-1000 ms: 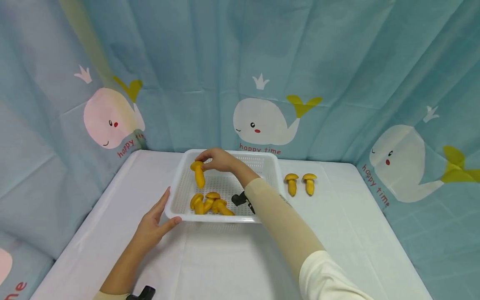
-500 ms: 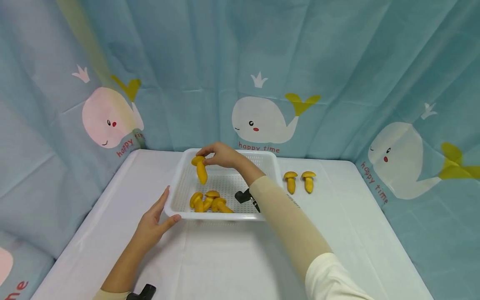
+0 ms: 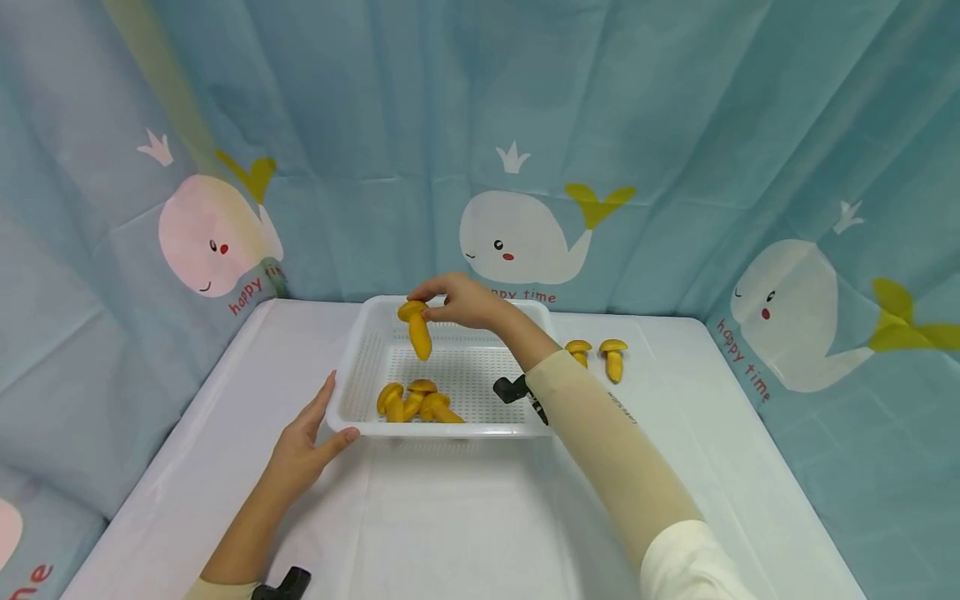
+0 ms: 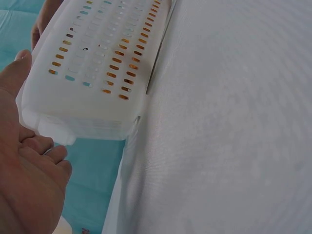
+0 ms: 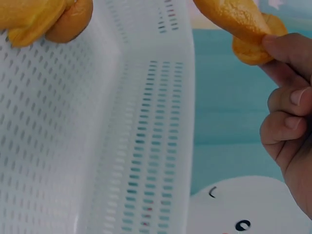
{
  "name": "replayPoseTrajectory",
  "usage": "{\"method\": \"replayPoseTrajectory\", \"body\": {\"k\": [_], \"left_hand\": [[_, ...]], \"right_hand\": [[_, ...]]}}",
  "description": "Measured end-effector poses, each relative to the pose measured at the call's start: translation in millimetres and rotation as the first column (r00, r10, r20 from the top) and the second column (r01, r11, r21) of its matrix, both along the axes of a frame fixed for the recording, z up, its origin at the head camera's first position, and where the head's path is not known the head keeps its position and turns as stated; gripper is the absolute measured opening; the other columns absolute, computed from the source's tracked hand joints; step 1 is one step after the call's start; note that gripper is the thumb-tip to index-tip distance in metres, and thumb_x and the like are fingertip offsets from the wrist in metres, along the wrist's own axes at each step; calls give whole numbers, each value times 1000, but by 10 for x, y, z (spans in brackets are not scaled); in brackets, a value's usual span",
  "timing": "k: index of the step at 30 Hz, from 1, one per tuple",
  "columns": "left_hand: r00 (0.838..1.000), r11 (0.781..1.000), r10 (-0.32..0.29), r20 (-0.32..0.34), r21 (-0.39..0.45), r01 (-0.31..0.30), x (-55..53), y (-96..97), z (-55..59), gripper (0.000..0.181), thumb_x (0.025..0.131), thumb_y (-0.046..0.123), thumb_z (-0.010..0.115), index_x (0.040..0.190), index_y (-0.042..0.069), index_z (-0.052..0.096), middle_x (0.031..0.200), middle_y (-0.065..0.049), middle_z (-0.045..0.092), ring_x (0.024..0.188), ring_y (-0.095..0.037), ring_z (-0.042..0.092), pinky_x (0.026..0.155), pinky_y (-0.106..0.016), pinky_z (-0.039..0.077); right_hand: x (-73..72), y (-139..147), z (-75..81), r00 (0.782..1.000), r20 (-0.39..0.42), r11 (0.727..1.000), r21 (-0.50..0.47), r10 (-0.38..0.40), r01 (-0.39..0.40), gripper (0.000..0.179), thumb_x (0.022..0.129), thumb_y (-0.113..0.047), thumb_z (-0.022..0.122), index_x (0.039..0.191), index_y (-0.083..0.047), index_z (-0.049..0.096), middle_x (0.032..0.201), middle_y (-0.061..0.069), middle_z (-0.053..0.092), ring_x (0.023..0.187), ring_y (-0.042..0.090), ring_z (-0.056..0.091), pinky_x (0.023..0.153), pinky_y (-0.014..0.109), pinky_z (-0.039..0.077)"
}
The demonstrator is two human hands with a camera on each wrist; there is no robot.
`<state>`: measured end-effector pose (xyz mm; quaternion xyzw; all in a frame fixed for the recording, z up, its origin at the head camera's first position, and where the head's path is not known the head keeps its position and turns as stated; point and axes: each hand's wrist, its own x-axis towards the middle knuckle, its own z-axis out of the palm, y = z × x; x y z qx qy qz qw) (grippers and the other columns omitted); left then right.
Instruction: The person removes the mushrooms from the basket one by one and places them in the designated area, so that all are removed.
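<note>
My right hand (image 3: 467, 302) pinches a yellow toy mushroom (image 3: 420, 333) by its cap, the stem hanging down over the back left part of a white plastic basket (image 3: 442, 430). The right wrist view shows thumb and fingertips on the mushroom cap (image 5: 251, 51). My left hand (image 3: 300, 450) rests at the basket's front left corner, thumb on the near rim and fingers stretched along the left side. From the left wrist view, that hand (image 4: 34, 170) lies against the slotted basket wall (image 4: 97, 92). Several yellow mushrooms (image 3: 412, 402) lie inside, at the front left.
Two more yellow mushrooms (image 3: 613, 360) lie on the white tablecloth (image 3: 465, 508) right of the basket, one partly behind my right forearm. A blue curtain (image 3: 360, 125) with printed whales hangs behind and beside the table. Black wrist mounts (image 3: 282, 585) show on the arms.
My right hand has risen and moved a little right and back, carrying the pinched mushroom up with it. My left hand has stayed at the basket corner.
</note>
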<state>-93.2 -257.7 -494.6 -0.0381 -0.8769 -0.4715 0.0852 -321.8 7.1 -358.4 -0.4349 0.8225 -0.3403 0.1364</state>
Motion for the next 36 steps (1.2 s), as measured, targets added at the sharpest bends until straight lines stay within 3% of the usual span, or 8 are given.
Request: {"method": "replayPoseTrajectory", "body": {"k": [11, 16, 17, 19, 23, 24, 28, 36], "left_hand": [[1000, 1000, -16, -12, 0, 16, -5, 3, 15, 100, 90, 25, 80, 164, 33, 14, 170, 7, 15, 156, -35, 17, 115, -66, 28], [1000, 1000, -22, -14, 2, 22, -7, 6, 11, 99, 91, 25, 80, 164, 34, 14, 169, 11, 15, 157, -30, 17, 122, -21, 25], [1000, 1000, -22, -14, 1, 22, -6, 7, 11, 99, 91, 25, 80, 164, 33, 14, 170, 10, 15, 157, -30, 17, 121, -19, 25], [1000, 1000, -20, -10, 1, 20, -5, 9, 13, 98, 91, 26, 80, 164, 33, 14, 170, 8, 15, 157, -31, 17, 123, -24, 26], [1000, 1000, -9, 4, -4, 9, 4, 13, 21, 99, 91, 28, 80, 164, 34, 14, 170, 6, 15, 156, -37, 17, 115, -66, 28], [1000, 1000, -7, 8, -4, 7, 5, 15, 24, 99, 91, 28, 80, 164, 35, 14, 170, 6, 15, 156, -38, 17, 114, -69, 28], [1000, 1000, -6, 9, -12, 6, -2, 23, 42, 99, 90, 28, 80, 164, 35, 14, 170, 8, 14, 156, -38, 17, 114, -70, 28], [1000, 1000, -3, 3, -29, 3, -7, 29, 41, 98, 92, 28, 78, 164, 34, 13, 171, 4, 14, 156, -37, 17, 115, -65, 27]], "right_hand": [[168, 411, 186, 993, -82, 996, -6, -87, 87, 32, 98, -24, 72, 130, -21, 71, 121, -8, 72, 116, 14, 62, 98, 36, 55], [200, 642, 212, 989, -110, 995, -39, -99, 95, 32, 98, -23, 72, 129, -19, 71, 121, -6, 72, 106, 14, 62, 86, 31, 55], [208, 688, 219, 989, -111, 994, -49, -99, 94, 31, 98, -22, 72, 129, -18, 71, 121, -6, 72, 102, 15, 62, 81, 30, 53], [225, 781, 234, 988, -117, 994, -63, -101, 94, 31, 98, -19, 72, 128, -17, 72, 122, -4, 72, 93, 19, 59, 72, 28, 48], [268, 955, 268, 987, -127, 993, -78, -99, 89, 31, 98, -17, 72, 129, -16, 72, 128, -3, 71, 82, 21, 54, 64, 26, 41], [277, 1000, 273, 986, -132, 993, -76, -101, 91, 32, 98, -17, 72, 129, -16, 72, 128, -3, 71, 81, 19, 54, 64, 25, 41], [322, 1179, 299, 983, -146, 992, -75, -112, 102, 33, 98, -16, 71, 131, -17, 71, 127, -3, 72, 66, 15, 46, 59, 25, 38], [408, 1519, 354, 981, -125, 988, -66, -148, 140, 34, 99, -16, 70, 133, -17, 70, 128, -2, 71, 57, 18, 37, 56, 26, 36]]}}
